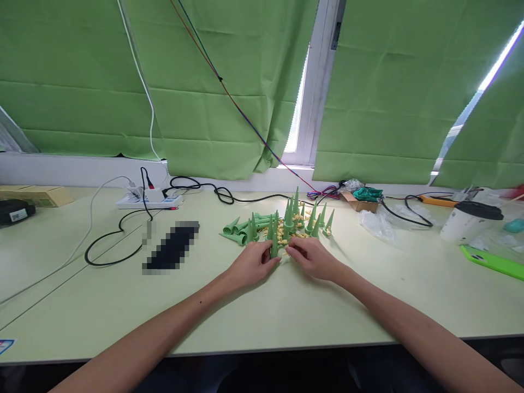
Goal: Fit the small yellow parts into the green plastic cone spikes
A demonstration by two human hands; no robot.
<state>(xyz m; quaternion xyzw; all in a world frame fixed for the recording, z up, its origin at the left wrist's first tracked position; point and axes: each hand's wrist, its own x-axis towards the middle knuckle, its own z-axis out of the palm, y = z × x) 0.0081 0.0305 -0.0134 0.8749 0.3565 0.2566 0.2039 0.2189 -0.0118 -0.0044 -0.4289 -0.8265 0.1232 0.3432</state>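
Observation:
Near the middle of the table, my left hand grips an upright green plastic cone with a pointed tip, thumb and fingers on either side of its base. Just to the right, my right hand is closed in a pinch, and a small yellow piece shows faintly at its fingertips. Beyond both hands stand several green cones, and a pile of more cones lies on its side to the left. Small yellow pieces are scattered among the standing cones.
A pixelated dark object lies left of my hands, near a power strip and looping black cable. To the right are crumpled clear plastic bags, a small cardboard box, a lidded cup and a green-cased phone.

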